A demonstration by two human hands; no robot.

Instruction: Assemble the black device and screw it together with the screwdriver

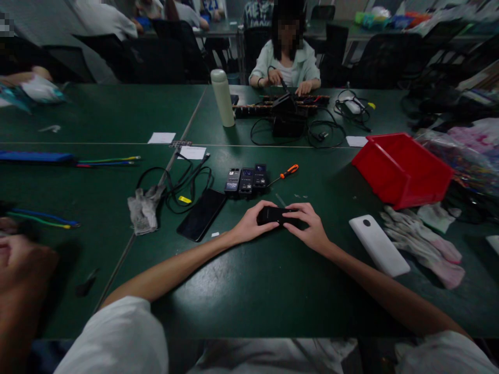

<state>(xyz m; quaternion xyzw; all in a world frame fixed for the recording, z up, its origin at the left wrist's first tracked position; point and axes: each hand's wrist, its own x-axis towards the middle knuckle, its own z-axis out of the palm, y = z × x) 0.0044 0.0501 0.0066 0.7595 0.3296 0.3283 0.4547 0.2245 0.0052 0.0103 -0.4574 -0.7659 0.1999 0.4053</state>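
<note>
Between my two hands lies a small black box-shaped device (275, 215), low over the green table. My left hand (255, 223) grips its left end, thumb along the near side and fingers on the far side. At the right end my right hand (307, 223) closes on it the same way, covering part of it. Just beyond stand several similar black modules (246, 181) in a row, with small labels on them. An orange-handled screwdriver (289, 172) lies to their right, its tip toward the modules. A black smartphone (201, 215) rests left of my left hand.
At right are a red bin (403, 169), a white power bank-like block (378, 244) and work gloves (423, 241). Left lie a grey glove (145, 209) and a black cable (191, 182). A pale bottle (223, 98) stands farther back. A co-worker's hand (23, 254) shows at left; another person sits opposite.
</note>
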